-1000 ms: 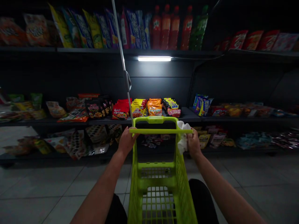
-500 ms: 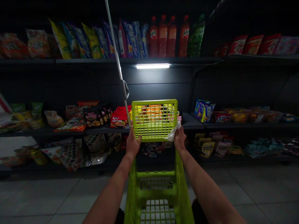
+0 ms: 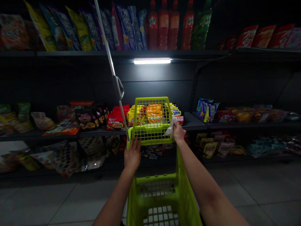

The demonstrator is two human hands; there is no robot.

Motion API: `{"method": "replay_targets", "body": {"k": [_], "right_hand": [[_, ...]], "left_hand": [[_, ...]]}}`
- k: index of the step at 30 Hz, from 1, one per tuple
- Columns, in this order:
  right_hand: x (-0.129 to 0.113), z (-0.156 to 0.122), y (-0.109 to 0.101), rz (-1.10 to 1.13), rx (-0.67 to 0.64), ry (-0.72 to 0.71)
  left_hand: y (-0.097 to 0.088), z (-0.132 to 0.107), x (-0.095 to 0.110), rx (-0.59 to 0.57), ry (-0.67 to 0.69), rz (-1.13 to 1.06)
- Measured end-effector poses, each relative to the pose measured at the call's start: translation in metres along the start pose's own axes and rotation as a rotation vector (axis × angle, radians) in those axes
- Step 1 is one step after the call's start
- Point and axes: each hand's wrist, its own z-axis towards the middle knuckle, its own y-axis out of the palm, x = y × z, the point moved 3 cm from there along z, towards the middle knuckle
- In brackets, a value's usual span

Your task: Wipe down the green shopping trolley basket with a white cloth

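A lime-green plastic shopping cart (image 3: 156,198) stands between my arms. At its far end a grid panel (image 3: 151,142) leans up in front of the shelf. My left hand (image 3: 132,157) lies at the panel's lower left corner, fingers stretched out and spread against the rim. My right hand (image 3: 179,132) is closed on a crumpled white wipe (image 3: 169,129), perhaps tissue or cloth, at the panel's right edge. Close to my left fingertips, a metal pole (image 3: 108,51) rises from the cart's corner and tilts left; it carries a grey clip (image 3: 118,87).
Behind the panel, red snack packs (image 3: 115,117) and orange packets (image 3: 154,113) fill the middle shelf. Soda bottles (image 3: 164,26) and tall bags (image 3: 128,26) line the top shelf. A lit tube lamp (image 3: 152,61) hangs beneath it. Grey floor tiles (image 3: 56,201) surround the cart.
The grid panel has tipped, its top edge now narrower and lower against the shelf goods. My left hand has gone from gripping its side to lying flat. The shelves appear nearer.
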Motion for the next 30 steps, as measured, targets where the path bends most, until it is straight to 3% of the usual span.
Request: {"method": "replay_targets", "body": {"k": [6, 10, 14, 16, 19, 22, 24, 27, 29, 30], "right_hand": [[-0.008, -0.004, -0.004, -0.182, 0.203, -0.109], [-0.021, -0.009, 0.002, -0.06, 0.256, -0.305], [-0.051, -0.035, 0.03, 0.147, 0.236, -0.507], [-0.075, -0.058, 0.052, 0.21, 0.178, -0.615], [-0.11, -0.094, 0.078, 0.155, -0.026, -0.899], [-0.113, -0.103, 0.075, -0.013, -0.181, -1.123], [-0.095, -0.088, 0.055, -0.107, -0.197, -1.075], [-0.064, -0.058, 0.022, -0.166, -0.072, -0.758], [-0.059, -0.057, 0.018, -0.133, 0.009, -0.607], [-0.064, -0.065, 0.025, -0.094, -0.002, -0.613]], "left_hand": [[-0.006, -0.01, 0.001, -0.026, -0.074, -0.003], [-0.012, -0.013, 0.0, -0.063, -0.131, -0.04], [-0.017, -0.014, -0.003, -0.051, -0.188, -0.085], [-0.019, -0.014, -0.005, -0.042, -0.197, -0.101], [-0.021, -0.015, -0.009, -0.038, -0.206, -0.099], [-0.02, -0.015, -0.014, -0.024, -0.201, -0.089], [-0.018, -0.014, -0.016, -0.008, -0.179, -0.105], [-0.013, -0.013, -0.016, 0.023, -0.144, -0.149], [-0.009, -0.012, -0.012, 0.052, -0.128, -0.186], [-0.006, -0.012, -0.01, 0.075, -0.121, -0.209]]}}
